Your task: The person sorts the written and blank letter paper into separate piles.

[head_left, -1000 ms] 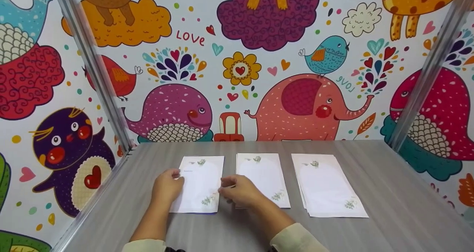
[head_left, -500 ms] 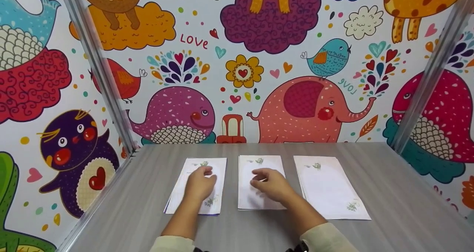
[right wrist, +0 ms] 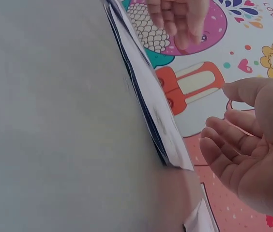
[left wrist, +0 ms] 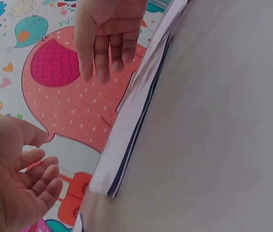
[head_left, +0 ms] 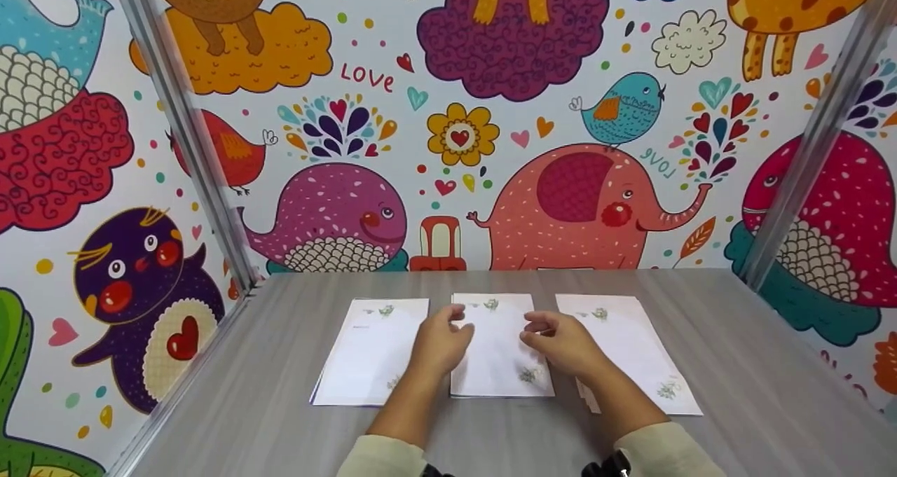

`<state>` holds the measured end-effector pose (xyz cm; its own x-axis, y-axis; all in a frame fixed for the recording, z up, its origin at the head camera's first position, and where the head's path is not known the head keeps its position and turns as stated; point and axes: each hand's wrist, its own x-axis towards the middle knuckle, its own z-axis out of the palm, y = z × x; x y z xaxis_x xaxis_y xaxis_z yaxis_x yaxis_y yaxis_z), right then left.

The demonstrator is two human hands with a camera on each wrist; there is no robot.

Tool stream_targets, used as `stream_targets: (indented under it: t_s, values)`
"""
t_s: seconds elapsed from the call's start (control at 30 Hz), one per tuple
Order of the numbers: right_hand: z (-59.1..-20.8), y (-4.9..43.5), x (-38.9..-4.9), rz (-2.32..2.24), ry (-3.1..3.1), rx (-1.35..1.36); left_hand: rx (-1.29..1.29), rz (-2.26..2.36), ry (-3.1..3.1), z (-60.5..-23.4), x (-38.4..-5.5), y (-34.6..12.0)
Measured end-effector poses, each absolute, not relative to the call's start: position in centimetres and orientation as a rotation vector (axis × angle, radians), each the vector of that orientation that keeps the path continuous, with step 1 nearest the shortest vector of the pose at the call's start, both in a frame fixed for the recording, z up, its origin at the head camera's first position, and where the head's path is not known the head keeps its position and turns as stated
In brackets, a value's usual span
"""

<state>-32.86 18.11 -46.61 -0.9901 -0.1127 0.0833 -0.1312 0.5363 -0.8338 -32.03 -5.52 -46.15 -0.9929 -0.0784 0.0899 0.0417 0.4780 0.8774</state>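
Observation:
Three paper stacks lie in a row, each top sheet white with green leaf prints in two corners. My left hand (head_left: 438,344) hovers at the left edge of the middle stack (head_left: 499,344), fingers loosely bent. Over that stack's right edge is my right hand (head_left: 564,342), its fingers bent the same way. Both hands are free of paper; the left wrist view shows the left palm (left wrist: 10,179) held above the sheets, and the right wrist view shows the right palm (right wrist: 257,154) likewise. Dark edges show beneath the top sheets of the middle stack (right wrist: 151,106).
The left stack (head_left: 364,358) bears a short line of small print. The right stack (head_left: 641,354) sits slightly fanned, partly behind the right forearm. Beneath is a grey wood-grain table (head_left: 273,365). Cartoon-printed walls (head_left: 448,78) with metal posts (head_left: 189,134) enclose it.
Both hands have moved right, from the sides of the left stack to the sides of the middle one. The left stack stays on the table. The head view has shifted slightly.

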Motion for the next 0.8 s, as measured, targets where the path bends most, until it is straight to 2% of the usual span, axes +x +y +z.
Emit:
stream_targets:
  t_s: [0.23, 0.47, 0.8]
  values:
    - [-46.9, 18.8, -33.0, 1.381, -2.88, 0.283, -0.156, -1.408, -2.814, -47.2, -32.1, -5.9]
    - [-47.0, 19.8, -32.9, 1.229, -3.058, 0.526, -0.359, -1.235, -3.061, -48.1, -31.8, -7.0]
    - [-47.4, 20.1, -32.4, 1.035, -3.212, 0.617, -0.448, -1.029, -3.18, -48.1, -31.2, -6.9]
